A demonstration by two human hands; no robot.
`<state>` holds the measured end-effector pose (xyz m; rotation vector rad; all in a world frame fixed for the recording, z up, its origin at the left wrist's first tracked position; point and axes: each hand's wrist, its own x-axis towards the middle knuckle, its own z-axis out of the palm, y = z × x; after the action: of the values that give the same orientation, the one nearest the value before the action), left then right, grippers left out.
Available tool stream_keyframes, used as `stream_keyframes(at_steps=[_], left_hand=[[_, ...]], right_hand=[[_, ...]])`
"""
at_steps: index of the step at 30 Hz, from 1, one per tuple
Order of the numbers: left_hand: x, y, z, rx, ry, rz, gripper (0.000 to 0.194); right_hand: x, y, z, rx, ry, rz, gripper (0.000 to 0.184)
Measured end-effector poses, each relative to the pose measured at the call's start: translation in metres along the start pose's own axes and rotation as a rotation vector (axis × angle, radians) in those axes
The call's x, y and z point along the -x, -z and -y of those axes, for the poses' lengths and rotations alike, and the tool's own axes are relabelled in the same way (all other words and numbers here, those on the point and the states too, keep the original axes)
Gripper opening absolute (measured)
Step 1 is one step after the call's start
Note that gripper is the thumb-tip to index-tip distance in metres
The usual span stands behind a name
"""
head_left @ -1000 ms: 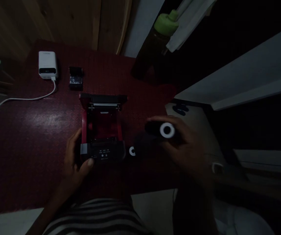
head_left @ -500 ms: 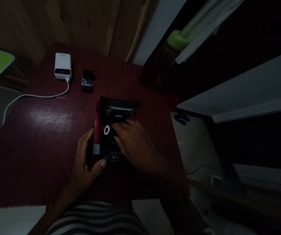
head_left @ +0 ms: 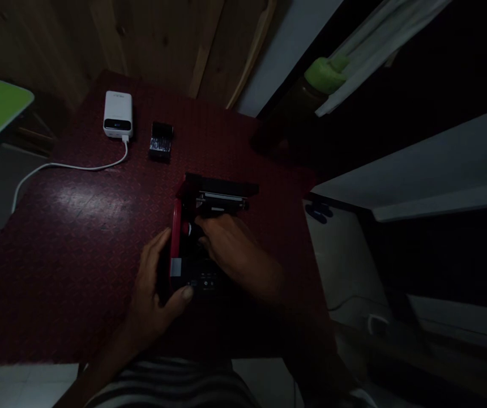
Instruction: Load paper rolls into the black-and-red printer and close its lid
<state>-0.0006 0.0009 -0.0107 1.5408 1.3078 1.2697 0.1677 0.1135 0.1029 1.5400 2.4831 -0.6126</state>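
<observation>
On the red table (head_left: 99,255), the left hand (head_left: 155,300) is gripping an open device (head_left: 201,279) while the right hand (head_left: 231,247), partly obscuring its interior, is grasping a dark roll (head_left: 196,232) inside, with a white power bank (head_left: 118,109) and black object (head_left: 161,141) lying beyond

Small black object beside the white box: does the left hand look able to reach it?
Probably yes: if the left hand leaves the red-and-black device, its path to the black object passes left of the raised lid.
</observation>
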Motion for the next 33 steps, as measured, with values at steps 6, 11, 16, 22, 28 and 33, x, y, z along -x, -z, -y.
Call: stream_keyframes(at_steps=[6,11,16,22,28,33], left_hand=[[-0.001,0.001,0.0,-0.001,-0.011,-0.003,0.077],[-0.002,0.002,0.001,-0.004,-0.006,0.01,0.076],[0.0,0.006,-0.003,0.01,0.028,0.026,0.077],[-0.029,0.018,-0.034,0.06,0.238,-0.053,0.065],[-0.12,0.011,-0.054,0.094,0.081,-0.172,0.045],[-0.135,0.002,-0.056,0.121,0.089,-0.172,0.035]], right_hand=[[0.002,-0.01,-0.005,0.037,0.098,-0.112,0.027],[0.007,-0.019,-0.014,-0.113,0.126,-0.135,0.032],[0.027,-0.016,-0.022,-0.233,0.276,-0.2,0.049],[0.056,-0.021,-0.03,-0.262,0.444,-0.339,0.034],[0.065,-0.048,-0.023,-0.144,0.386,-0.7,0.03],[0.077,-0.069,-0.01,-0.044,0.285,-0.836,0.028]])
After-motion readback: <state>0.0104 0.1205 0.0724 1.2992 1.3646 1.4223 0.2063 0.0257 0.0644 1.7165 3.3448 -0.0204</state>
